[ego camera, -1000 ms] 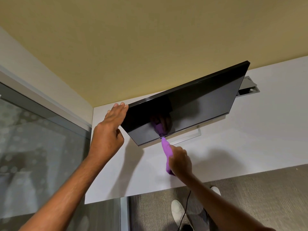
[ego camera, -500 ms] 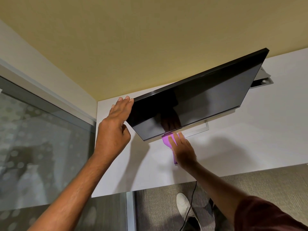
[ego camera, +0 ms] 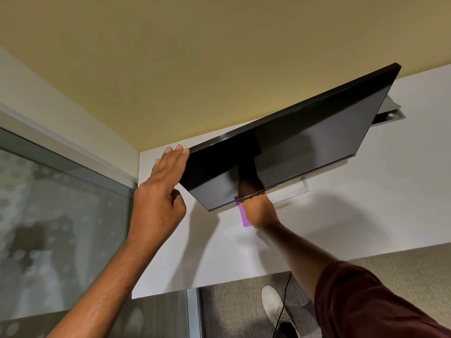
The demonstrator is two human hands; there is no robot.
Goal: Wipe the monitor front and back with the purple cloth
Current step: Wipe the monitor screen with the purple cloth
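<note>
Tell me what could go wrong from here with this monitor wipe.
1. The monitor is tilted, steadied by straight fingers of the left hand on its edge; a hard push may tip it.
2. The purple cloth shows only beside the right hand; fingertips overrunning it may smear the screen.
3. The cable by the shoe could snag a foot.

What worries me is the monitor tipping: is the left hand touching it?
Touching. Head view: the left hand lays straight fingers against the monitor at its corner, no gap visible.
</note>
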